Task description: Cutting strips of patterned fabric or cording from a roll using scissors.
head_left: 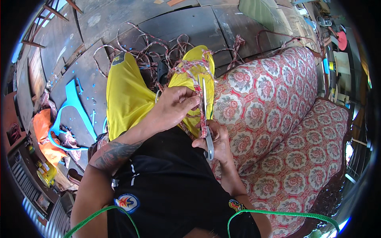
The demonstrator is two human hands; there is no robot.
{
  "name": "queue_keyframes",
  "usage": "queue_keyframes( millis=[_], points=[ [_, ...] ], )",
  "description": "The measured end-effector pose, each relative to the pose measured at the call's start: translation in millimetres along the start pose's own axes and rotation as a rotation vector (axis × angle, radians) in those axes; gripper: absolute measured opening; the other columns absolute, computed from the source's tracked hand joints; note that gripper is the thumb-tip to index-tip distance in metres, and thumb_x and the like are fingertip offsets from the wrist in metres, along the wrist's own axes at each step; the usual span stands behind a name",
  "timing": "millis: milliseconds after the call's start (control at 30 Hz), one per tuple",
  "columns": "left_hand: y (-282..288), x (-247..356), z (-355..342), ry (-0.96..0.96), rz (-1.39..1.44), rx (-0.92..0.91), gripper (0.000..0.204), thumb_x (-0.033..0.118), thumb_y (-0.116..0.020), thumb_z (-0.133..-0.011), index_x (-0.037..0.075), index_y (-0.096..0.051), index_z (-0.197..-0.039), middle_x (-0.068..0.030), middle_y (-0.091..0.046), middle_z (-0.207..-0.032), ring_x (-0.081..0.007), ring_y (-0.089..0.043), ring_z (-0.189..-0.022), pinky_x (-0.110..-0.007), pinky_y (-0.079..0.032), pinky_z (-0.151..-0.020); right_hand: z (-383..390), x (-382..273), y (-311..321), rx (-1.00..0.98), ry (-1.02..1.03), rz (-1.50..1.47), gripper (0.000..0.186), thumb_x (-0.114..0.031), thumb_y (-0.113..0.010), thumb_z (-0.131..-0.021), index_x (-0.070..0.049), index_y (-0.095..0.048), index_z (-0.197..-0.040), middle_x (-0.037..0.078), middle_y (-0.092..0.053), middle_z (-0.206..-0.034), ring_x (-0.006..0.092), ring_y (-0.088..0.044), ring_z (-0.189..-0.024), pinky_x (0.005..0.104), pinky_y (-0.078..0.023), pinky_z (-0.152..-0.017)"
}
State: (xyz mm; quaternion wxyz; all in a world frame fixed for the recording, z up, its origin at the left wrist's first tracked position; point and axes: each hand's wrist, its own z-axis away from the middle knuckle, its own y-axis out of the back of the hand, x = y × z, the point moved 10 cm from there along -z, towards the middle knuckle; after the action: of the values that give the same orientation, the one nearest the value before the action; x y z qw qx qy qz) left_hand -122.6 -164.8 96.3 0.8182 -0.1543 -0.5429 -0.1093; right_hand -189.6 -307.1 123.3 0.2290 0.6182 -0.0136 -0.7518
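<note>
Over my lap, my left hand is closed, thumb and fingertips pinched at a red-and-white fabric cord. My right hand is wrapped round the grey handle of a pair of scissors, whose blades point away from me alongside the cord. The cord's lower end runs down to the fingers of my right hand; whether they also grip it I cannot tell. More of the same frayed cord lies across my right knee in yellow trousers.
Tangled cord trails over the dark wooden floor beyond my knees. A flower-patterned sofa stands close on my right. To the left lie a broken blue plastic piece, small blue scraps and an orange cloth.
</note>
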Motion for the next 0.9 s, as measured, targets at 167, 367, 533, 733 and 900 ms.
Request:
queue_keyframes(
  millis=[167, 367, 533, 733, 900],
  points=[
    [-3.9, -2.8, 3.8, 0.008, -0.042, 0.062, 0.022, 0.016, -0.064, -0.098, -0.005, -0.066, -0.097, -0.0022, -0.066, -0.083, -0.0048, -0.057, -0.075, -0.024, -0.047, -0.066, -1.8, -1.4, 0.7, 0.121, 0.036, 0.080, 0.043, -0.031, -0.094, -0.070, -0.001, -0.065, -0.081, 0.003, -0.059, -0.059, 0.0119, -0.052, -0.051, 0.0303, -0.045, -0.051],
    [0.8, -5.2, 4.2, 0.016, -0.072, 0.113, 0.021, 0.016, -0.064, -0.098, -0.005, -0.066, -0.096, 0.0000, -0.062, -0.079, -0.0034, -0.051, -0.071, -0.024, -0.042, -0.061, -1.7, -1.6, -2.8, 0.157, 0.024, 0.127, 0.035, -0.024, -0.092, -0.073, -0.002, -0.064, -0.075, 0.004, -0.060, -0.058, 0.0108, -0.055, -0.050, 0.0289, -0.045, -0.050],
    [4.6, -12.1, 1.6, 0.047, -0.088, 0.109, 0.024, 0.019, -0.065, -0.098, -0.005, -0.069, -0.102, -0.0019, -0.066, -0.082, -0.0050, -0.055, -0.073, -0.025, -0.045, -0.063, -1.1, -0.9, -4.2, 0.171, 0.031, 0.149, 0.035, -0.024, -0.091, -0.073, -0.002, -0.064, -0.072, 0.003, -0.060, -0.058, 0.0100, -0.053, -0.049, 0.0292, -0.046, -0.050],
    [6.9, -14.2, -2.2, 0.032, 0.030, 0.055, 0.025, 0.019, -0.065, -0.098, -0.005, -0.069, -0.102, -0.0048, -0.070, -0.089, -0.0088, -0.063, -0.084, -0.026, -0.049, -0.076, 1.2, 11.5, -1.6, 0.109, -0.123, 0.034, 0.041, -0.030, -0.093, -0.071, -0.002, -0.063, -0.071, 0.002, -0.060, -0.058, 0.0098, -0.053, -0.051, 0.0290, -0.046, -0.051],
    [5.7, -11.8, -4.7, 0.006, 0.046, 0.038, 0.025, 0.019, -0.065, -0.098, -0.005, -0.068, -0.103, -0.0043, -0.069, -0.090, -0.0088, -0.061, -0.085, -0.026, -0.048, -0.078, 1.5, 12.2, 2.9, 0.029, -0.083, 0.100, 0.046, -0.036, -0.094, -0.069, -0.002, -0.063, -0.077, 0.002, -0.060, -0.061, 0.0098, -0.054, -0.055, 0.0287, -0.044, -0.053]
  ],
)
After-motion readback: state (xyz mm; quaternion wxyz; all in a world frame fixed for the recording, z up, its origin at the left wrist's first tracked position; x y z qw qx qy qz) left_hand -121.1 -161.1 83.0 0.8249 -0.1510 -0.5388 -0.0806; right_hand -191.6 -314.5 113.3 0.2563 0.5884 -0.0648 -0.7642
